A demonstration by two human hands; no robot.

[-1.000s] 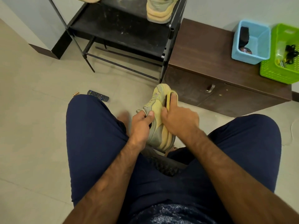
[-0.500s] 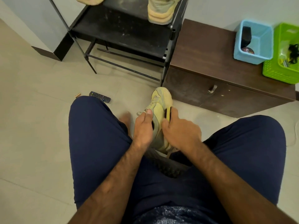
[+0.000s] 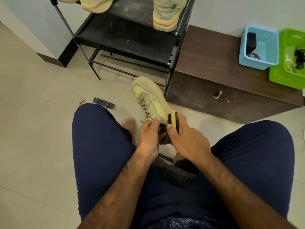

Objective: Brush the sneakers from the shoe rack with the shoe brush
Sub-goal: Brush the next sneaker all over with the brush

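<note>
Left hand (image 3: 149, 138) grips the sneaker (image 3: 148, 98), right hand (image 3: 188, 139) holds the shoe brush (image 3: 173, 119) against it.

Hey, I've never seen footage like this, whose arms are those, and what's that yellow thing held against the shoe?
No machine here: a person wears a wide-angle camera on the head, looking down, so those are the wearer's own. The left hand grips a pale yellow sneaker near its opening. The right hand holds the shoe brush, yellow-backed, against the sneaker's side. Behind stands a black shoe rack with another sneaker on it. A remote control lies on the floor, and a blue basket and a green basket sit on a brown cabinet.
</note>
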